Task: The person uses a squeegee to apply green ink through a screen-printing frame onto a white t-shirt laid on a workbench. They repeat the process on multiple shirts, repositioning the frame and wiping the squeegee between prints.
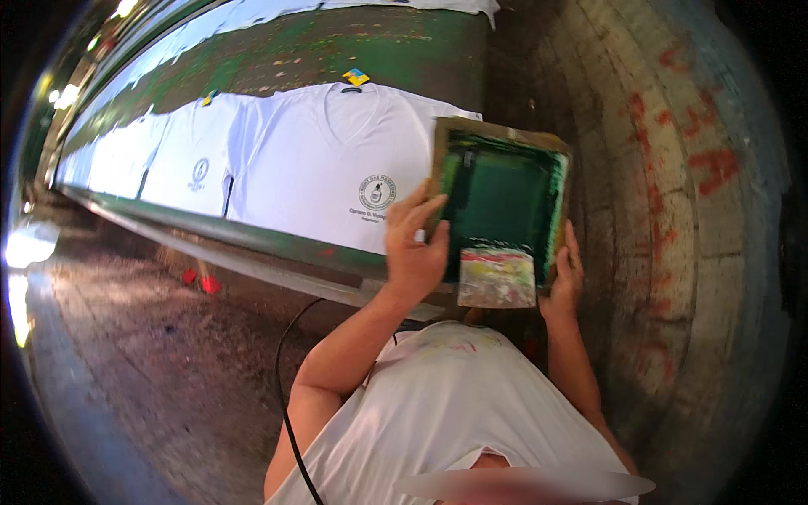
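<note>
Along the right side rose one block wall [665, 194] with red painted marks. To its left stretched one long green desk [396, 50], carrying at least three white shirts [295, 160] in the near row; glare hid the exact count at the far left. More white cloth [278, 10] lay along the far edge. Two of the shirts showed one round dark emblem each. One framed green screen [505, 194] was held tilted at the desk's right end, in front of the nearest shirt's edge; whether it touched the desk could not be told. Two hands held it: the left hand [417, 244] with its grip closed on the left side, the right hand [566, 282] with its grip closed on the lower right. One paint-smeared block [497, 282] lay across the screen's lower end. One black cable [282, 370] hung by the person's left arm. Two yellow-and-blue tags [356, 77] sat near two shirt collars.
</note>
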`<state>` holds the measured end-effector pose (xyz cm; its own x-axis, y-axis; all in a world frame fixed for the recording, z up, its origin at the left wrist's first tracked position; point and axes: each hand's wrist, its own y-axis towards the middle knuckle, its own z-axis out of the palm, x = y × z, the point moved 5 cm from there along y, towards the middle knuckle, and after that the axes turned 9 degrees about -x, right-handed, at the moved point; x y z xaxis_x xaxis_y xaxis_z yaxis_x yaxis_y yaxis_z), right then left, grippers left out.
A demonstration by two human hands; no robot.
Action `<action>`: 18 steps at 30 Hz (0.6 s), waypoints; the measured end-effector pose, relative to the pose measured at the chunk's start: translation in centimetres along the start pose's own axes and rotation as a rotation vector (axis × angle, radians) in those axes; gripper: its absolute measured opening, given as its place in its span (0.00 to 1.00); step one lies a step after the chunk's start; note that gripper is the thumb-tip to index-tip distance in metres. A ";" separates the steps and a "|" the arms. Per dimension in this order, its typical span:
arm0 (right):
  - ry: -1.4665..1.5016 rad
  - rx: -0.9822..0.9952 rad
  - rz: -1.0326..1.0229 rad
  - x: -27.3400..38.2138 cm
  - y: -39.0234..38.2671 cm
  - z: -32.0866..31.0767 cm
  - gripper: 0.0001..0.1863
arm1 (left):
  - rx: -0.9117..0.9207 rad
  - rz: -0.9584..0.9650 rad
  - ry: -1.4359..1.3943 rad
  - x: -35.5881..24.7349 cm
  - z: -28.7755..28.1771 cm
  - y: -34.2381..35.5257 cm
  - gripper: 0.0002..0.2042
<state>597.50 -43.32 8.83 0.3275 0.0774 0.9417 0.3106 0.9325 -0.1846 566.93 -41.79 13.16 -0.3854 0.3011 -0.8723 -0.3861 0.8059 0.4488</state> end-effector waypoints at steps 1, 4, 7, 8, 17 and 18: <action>-0.008 0.001 -0.005 0.8 0.5 -2.3 0.34 | -0.002 0.020 0.010 -1.1 2.2 -0.9 0.25; 0.055 -0.046 0.042 2.2 2.4 -9.4 0.35 | 0.023 0.059 0.023 -4.1 8.5 -3.4 0.24; 0.042 -0.166 0.114 3.8 3.9 -16.3 0.37 | 0.060 0.042 -0.028 -7.0 13.8 -4.9 0.24; 0.013 -0.265 0.144 4.2 4.5 -18.4 0.38 | 0.066 0.045 -0.037 -7.9 15.3 -5.2 0.24; 0.051 -0.259 0.141 9.4 8.0 -23.9 0.35 | 0.110 0.067 -0.060 -12.2 24.0 -4.3 0.24; 0.039 -0.244 0.121 9.8 8.2 -23.7 0.35 | 0.112 0.075 -0.063 -12.1 24.8 -3.8 0.24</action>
<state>624.40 -43.30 9.90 0.4079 0.1652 0.8980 0.4715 0.8041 -0.3621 593.79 -35.84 17.16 -0.3554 0.3912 -0.8489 -0.2609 0.8306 0.4920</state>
